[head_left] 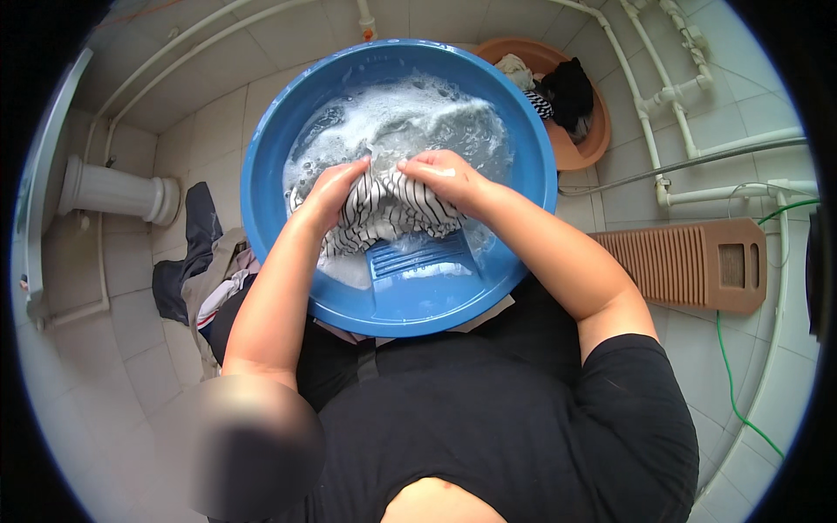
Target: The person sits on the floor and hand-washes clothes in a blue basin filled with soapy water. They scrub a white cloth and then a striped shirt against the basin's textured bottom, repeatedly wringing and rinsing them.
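A large blue washtub [261,253] full of sudsy water [418,109] stands close in front of me. Both my hands hold a wet, striped black-and-white garment [392,213] over the tub. My left hand [338,187] pinches one part of it, and my right hand [443,179] grips another part a little to the right. The cloth bunches between and below my hands, its lower part in the water. Just nearer to me, a ridged blue washboard section [423,261] is built into the tub's wall. Some of my fingers are hidden by the cloth.
At the far right, an orange basin [593,152] holds dark, white and striped clothes. A brown washboard [671,261] lies to the right, near white pipes [680,131] and a green hose [728,383]. Clothes [205,253] lie on the left beside a white pedestal [122,193].
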A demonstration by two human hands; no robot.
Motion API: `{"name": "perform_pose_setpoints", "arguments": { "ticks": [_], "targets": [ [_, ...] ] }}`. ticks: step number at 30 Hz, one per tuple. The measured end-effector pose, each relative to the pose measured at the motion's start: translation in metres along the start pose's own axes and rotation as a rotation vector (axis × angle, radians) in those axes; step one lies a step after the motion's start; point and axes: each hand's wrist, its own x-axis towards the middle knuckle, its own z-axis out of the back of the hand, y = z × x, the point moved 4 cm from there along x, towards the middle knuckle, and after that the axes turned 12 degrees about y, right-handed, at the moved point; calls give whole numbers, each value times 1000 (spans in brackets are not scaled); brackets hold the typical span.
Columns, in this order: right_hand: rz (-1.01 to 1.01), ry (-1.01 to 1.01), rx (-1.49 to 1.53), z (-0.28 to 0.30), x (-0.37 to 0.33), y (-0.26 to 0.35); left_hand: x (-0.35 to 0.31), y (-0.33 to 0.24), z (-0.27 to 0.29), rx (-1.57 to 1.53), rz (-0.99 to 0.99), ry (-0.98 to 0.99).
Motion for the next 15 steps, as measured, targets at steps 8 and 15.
{"name": "perform_pose_setpoints", "arguments": {
  "ticks": [8,15],
  "targets": [
    [-8,-475,-1156,-14,-26,-25,-42,23,-39,1320,-647,-273],
    [-227,-152,-921,7,16,-38,-3,24,-9,822,-256,-187]
  ]
}}
